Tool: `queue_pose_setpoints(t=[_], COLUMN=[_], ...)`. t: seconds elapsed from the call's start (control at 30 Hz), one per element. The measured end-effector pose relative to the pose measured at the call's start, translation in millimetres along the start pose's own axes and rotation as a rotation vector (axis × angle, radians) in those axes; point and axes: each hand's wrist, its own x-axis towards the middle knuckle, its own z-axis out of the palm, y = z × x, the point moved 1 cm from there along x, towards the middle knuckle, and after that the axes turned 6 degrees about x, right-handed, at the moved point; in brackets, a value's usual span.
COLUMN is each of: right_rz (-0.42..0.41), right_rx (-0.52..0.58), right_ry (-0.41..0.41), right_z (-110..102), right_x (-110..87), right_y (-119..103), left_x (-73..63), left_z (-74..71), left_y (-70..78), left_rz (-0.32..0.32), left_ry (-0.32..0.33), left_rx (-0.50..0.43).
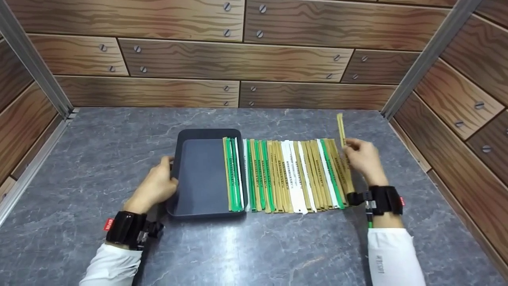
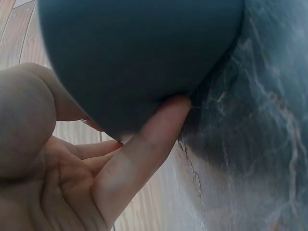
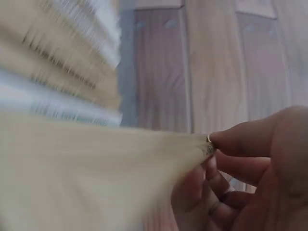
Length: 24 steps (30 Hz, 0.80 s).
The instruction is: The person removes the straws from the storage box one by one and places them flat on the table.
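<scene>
The left hand [image 1: 156, 182] grips the left side of a dark grey rectangular tray [image 1: 200, 213]. In the left wrist view its thumb [image 2: 163, 122] presses the outer wall of the tray [image 2: 134, 53], with other fingers partly hidden behind. The right hand [image 1: 363, 157] pinches a long thin tan wrapped stick [image 1: 341, 127] at the right end of a row of similar wrapped sticks [image 1: 285, 174], tan, green and white with printed lettering. That tan stick [image 3: 144, 149] looks blurred in the right wrist view, one end between thumb and fingers.
Several green, tan and white sticks [image 1: 235, 174] lie inside the tray along its right side. The row continues rightward over the grey marbled table [image 1: 270, 246]. Wood-patterned panels [image 1: 238, 59] and metal posts [image 1: 432, 55] enclose the back and sides.
</scene>
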Motion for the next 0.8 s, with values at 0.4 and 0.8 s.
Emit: queue_pose_setpoints(t=[0.4,0.8], right_rz=[0.111,0.152], right_rx=[-0.174,-0.195], right_ry=[-0.04,-0.075], right_z=[-7,-2], right_x=[4.9,6.9], right_y=[45,48], left_x=[-0.2,-0.1], left_z=[0.2,-0.8], left_y=[2.1,2.2], left_rz=[0.013,0.008], left_ry=[0.007,-0.005], left_rx=[0.014,0.008])
